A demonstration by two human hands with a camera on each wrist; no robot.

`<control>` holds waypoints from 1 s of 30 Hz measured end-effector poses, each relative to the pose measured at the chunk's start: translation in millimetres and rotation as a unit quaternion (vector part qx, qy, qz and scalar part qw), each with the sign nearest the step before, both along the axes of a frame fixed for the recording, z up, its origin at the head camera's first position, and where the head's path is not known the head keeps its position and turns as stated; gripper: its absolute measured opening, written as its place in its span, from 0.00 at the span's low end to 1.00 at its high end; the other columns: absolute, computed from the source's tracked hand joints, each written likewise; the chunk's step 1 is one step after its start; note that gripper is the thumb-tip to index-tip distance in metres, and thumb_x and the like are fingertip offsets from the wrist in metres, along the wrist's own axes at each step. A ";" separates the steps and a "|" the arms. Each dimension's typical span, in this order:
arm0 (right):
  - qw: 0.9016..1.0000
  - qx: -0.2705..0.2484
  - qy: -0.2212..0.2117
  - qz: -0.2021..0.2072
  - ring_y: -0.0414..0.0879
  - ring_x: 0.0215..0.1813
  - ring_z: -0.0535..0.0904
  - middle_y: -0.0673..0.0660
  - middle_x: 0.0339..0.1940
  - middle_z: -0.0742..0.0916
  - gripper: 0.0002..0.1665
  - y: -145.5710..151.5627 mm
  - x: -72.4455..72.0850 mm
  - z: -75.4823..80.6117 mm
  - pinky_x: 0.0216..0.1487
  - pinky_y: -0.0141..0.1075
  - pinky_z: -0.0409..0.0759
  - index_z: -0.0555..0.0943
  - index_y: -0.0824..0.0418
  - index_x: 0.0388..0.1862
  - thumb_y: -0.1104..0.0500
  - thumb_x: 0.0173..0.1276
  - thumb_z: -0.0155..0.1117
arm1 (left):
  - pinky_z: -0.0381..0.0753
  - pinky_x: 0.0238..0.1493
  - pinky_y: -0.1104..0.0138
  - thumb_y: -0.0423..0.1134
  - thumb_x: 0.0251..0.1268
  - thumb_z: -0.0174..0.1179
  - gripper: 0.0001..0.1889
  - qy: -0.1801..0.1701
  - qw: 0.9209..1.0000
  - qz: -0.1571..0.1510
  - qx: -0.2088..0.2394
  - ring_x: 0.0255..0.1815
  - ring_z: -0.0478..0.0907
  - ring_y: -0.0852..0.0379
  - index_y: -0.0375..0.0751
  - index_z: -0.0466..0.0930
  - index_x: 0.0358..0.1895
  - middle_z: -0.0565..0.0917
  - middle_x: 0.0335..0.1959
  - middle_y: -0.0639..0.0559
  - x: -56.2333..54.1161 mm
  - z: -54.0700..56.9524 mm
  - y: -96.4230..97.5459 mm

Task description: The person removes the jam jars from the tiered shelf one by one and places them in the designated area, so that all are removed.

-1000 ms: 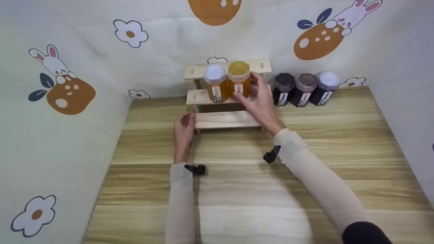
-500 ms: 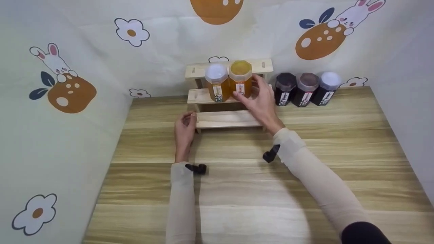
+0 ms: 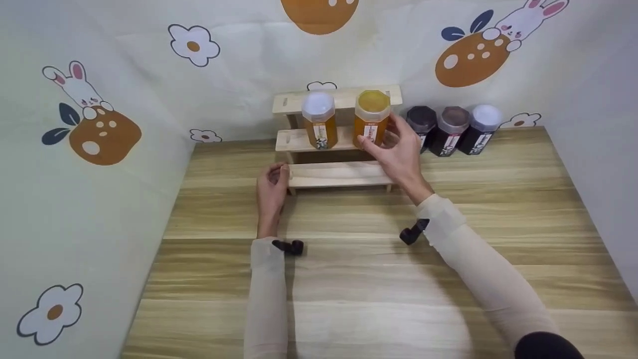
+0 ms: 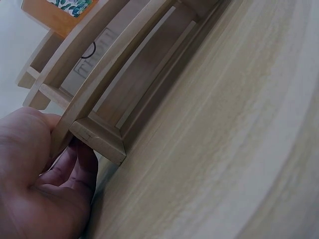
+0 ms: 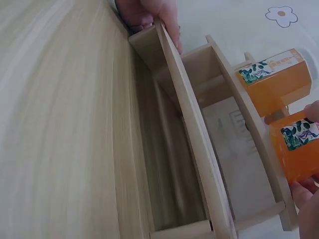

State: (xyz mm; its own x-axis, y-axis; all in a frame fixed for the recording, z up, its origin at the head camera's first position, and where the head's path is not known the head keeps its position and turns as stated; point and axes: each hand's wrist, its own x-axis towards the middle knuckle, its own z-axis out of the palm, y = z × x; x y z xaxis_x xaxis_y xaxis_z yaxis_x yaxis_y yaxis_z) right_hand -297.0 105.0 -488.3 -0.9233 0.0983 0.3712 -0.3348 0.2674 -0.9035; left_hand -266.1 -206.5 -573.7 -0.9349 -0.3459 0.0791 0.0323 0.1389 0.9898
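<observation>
A three-tier wooden display rack [image 3: 339, 174] stands against the back wall. My left hand [image 3: 272, 192] grips the left end of its lowest board, thumb above and fingers curled beneath in the left wrist view. On the middle tier, a honey-coloured jar with a white lid [image 3: 321, 130] stands upright. To its right, my right hand [image 3: 402, 158] holds an amber jar with a yellow lid [image 3: 366, 130] between thumb and fingers. That jar [image 5: 294, 149] is at the middle board in the right wrist view; whether its base touches the wood I cannot tell.
Right of the rack, three dark jars stand in a row on the wood-grain table [image 3: 349, 279]: one with a black lid [image 3: 421, 117], one brown-lidded [image 3: 452, 119], one white-lidded [image 3: 483, 119]. Printed walls [image 3: 239, 65] border the table at the back and sides.
My right hand has moved the yellow-lidded jar rightwards along the middle tier, opening a gap from the white-lidded jar. My left hand has stayed on the rack's end.
</observation>
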 end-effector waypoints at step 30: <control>0.991 -0.069 -0.087 -0.079 0.51 0.73 0.79 0.58 0.73 0.79 0.47 103.9 39.8 -34.3 0.72 0.43 0.84 0.73 0.57 0.75 0.56 0.60 0.87 | 0.83 0.49 0.71 0.43 0.80 0.64 0.16 -0.005 1.000 -0.001 0.004 0.50 0.85 0.53 0.33 0.83 0.59 0.87 0.51 0.42 -2.2 -0.6 -0.3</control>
State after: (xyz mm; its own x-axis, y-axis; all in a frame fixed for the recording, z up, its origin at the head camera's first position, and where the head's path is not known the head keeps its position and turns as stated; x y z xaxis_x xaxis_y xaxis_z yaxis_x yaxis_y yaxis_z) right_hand -257.2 208.9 -522.6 -0.9414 0.2846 0.1810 -0.1351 0.1735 -0.9755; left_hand -268.3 -206.7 -574.3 -0.9360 -0.3456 0.0669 0.0226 0.1304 0.9912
